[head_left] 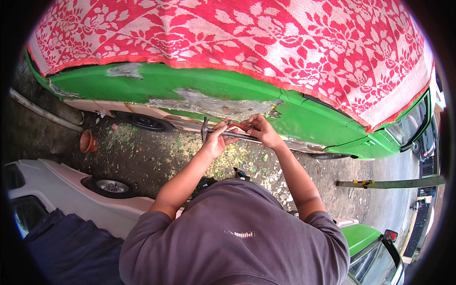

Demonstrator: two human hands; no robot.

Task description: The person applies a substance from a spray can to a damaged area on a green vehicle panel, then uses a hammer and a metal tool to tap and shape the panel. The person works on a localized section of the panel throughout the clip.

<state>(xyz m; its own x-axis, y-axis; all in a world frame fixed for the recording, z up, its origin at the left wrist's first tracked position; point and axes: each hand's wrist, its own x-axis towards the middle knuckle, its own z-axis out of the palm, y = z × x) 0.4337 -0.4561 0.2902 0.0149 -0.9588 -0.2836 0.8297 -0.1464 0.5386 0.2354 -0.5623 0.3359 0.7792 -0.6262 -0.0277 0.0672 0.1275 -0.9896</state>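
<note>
My left hand (217,140) is closed around a hammer (245,137), whose dark metal head stands up to the left of the fingers. The shaft runs right, under my right hand (266,131). Pinched in that right hand is a slim tool with a red handle (244,127); its thin end points left to my left fingertips, and its kind is too small to make out. Just beyond both hands is the side of a green car (304,121), with a rough grey patch (213,103) where the paint is stripped.
A red and pale floral cloth (266,42) drapes over the car's top. Yellow and green flakes (218,164) litter the ground. An orange pot (88,141) lies to the left. Behind me stand a pale car (71,190) and another green vehicle (358,237). A pole (394,183) juts in from the right.
</note>
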